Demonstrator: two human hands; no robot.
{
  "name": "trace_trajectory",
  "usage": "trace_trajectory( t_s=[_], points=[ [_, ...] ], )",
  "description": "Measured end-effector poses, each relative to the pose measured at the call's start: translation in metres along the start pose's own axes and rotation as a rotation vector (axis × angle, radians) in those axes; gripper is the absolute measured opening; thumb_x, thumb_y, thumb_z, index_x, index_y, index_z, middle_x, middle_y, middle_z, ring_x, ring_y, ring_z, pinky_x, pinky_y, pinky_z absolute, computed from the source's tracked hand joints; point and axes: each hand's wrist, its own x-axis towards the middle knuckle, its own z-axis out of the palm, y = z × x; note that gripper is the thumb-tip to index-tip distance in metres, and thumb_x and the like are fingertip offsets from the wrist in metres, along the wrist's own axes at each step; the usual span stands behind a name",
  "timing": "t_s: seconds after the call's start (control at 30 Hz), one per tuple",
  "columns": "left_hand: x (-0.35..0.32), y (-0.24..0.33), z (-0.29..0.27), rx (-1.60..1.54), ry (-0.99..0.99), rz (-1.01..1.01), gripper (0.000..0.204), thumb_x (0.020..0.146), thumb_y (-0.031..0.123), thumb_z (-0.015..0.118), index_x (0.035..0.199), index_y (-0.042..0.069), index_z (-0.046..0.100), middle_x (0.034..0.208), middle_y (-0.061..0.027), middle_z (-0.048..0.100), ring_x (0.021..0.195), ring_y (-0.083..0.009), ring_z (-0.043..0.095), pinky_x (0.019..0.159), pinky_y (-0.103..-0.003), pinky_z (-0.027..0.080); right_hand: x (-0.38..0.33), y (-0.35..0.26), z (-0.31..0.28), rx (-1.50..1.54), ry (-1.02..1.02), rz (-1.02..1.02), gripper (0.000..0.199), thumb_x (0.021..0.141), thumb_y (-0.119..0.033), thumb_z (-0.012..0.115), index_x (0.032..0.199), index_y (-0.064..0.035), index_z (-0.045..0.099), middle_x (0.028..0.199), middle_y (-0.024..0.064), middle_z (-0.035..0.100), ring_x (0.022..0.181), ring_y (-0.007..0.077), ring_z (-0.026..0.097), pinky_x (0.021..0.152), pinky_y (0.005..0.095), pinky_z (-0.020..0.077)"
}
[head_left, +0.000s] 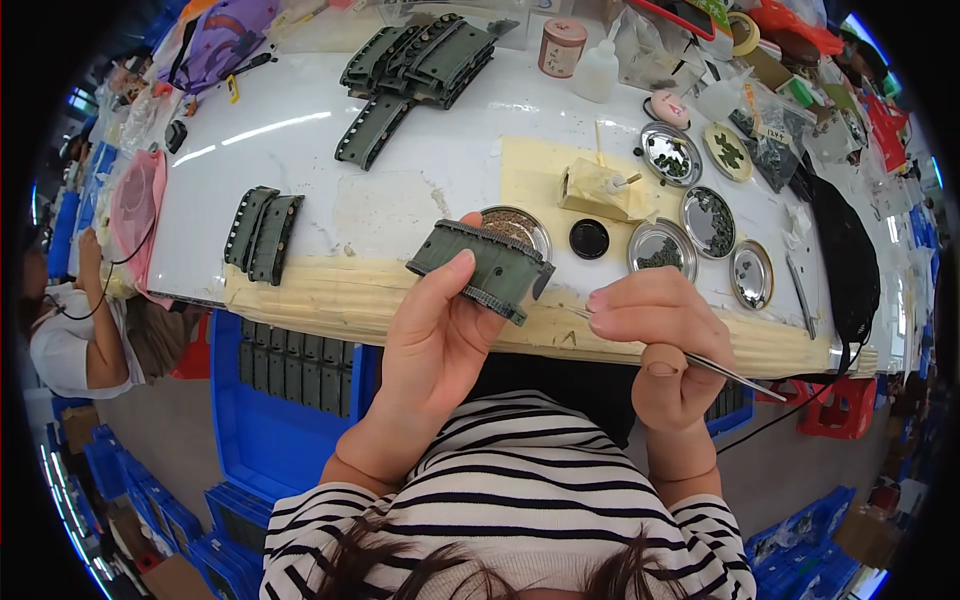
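Note:
My left hand (425, 345) grips a dark green moulded panel (485, 262) with studded edges, thumb on its face and fingers behind. Just to its right, my right hand (665, 320) is closed on metal tweezers (738, 377). Their tips point toward the panel and stand apart from it; whether they pinch anything is too small to tell. Partly behind the panel is a round tin (546, 236) of brown grains. A black round dish (589, 239) lies to the right, near a tape-wrapped block (600, 192) with sticks in it.
Two similar panels (265, 235) lie at left, and a stack of more (420, 65) sits at the back. Round tins (690, 222) with small green parts stand at right, beside another metal tool (801, 295). A blue crate (230, 420) holds several panels below the table edge. Another person (85, 350) sits far left.

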Motion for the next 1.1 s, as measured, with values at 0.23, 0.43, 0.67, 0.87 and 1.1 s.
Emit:
trace_trajectory(
  t_s=[0.23, 0.43, 0.67, 0.87, 1.1],
  points=[
    [-0.0032, -0.0032, 0.0043, 0.066, -0.003, 0.011, 0.041, 0.095, 0.012, 0.046, 0.133, -0.002, 0.038, 0.122, -0.0163, 0.054, 0.115, -0.0219, 0.055, 0.096, -0.036, 0.051, -0.0073, 0.0020, 0.0117, 0.136, -0.026, 0.133, 0.016, 0.082, -0.004, 0.059, 0.093, -0.0005, 0.069, 0.096, 0.0137, 0.068, 0.085, 0.0224, 0.065, 0.072, 0.0288, 0.0518],
    [-0.0022, -0.0053, 0.0054, 0.070, -0.016, 0.016, 0.041, 0.096, 0.013, 0.046, 0.133, -0.001, 0.038, 0.121, -0.0181, 0.055, 0.112, -0.0220, 0.057, 0.094, -0.035, 0.051, -0.0057, 0.0020, 0.0112, 0.083, -0.049, 0.116, 0.015, 0.081, -0.002, 0.060, 0.094, -0.0003, 0.069, 0.094, 0.0133, 0.068, 0.086, 0.0220, 0.065, 0.072, 0.0289, 0.0521],
    [-0.0022, -0.0052, 0.0055, 0.062, -0.024, 0.005, 0.040, 0.096, 0.013, 0.045, 0.133, 0.000, 0.038, 0.120, -0.0186, 0.055, 0.111, -0.0221, 0.058, 0.094, -0.035, 0.051, -0.0061, 0.0039, 0.0120, 0.076, -0.048, 0.111, 0.016, 0.080, -0.001, 0.062, 0.094, 0.0000, 0.069, 0.093, 0.0129, 0.068, 0.086, 0.0221, 0.066, 0.072, 0.0287, 0.0526],
    [-0.0017, -0.0059, 0.0060, 0.072, -0.005, 0.008, 0.040, 0.096, 0.013, 0.045, 0.133, 0.000, 0.039, 0.120, -0.0186, 0.055, 0.110, -0.0217, 0.058, 0.094, -0.034, 0.051, -0.0058, 0.0012, 0.0119, 0.072, -0.058, 0.151, 0.015, 0.080, 0.000, 0.061, 0.094, -0.0002, 0.069, 0.093, 0.0129, 0.068, 0.086, 0.0222, 0.066, 0.071, 0.0288, 0.0531],
    [-0.0014, -0.0057, 0.0033, 0.056, -0.006, -0.004, 0.040, 0.096, 0.012, 0.045, 0.133, -0.001, 0.038, 0.121, -0.0192, 0.055, 0.111, -0.0223, 0.058, 0.094, -0.034, 0.051, -0.0079, 0.0038, 0.0118, 0.051, -0.051, 0.124, 0.017, 0.079, -0.002, 0.062, 0.094, -0.0014, 0.070, 0.095, 0.0135, 0.068, 0.084, 0.0218, 0.066, 0.070, 0.0283, 0.0530]
  ],
)
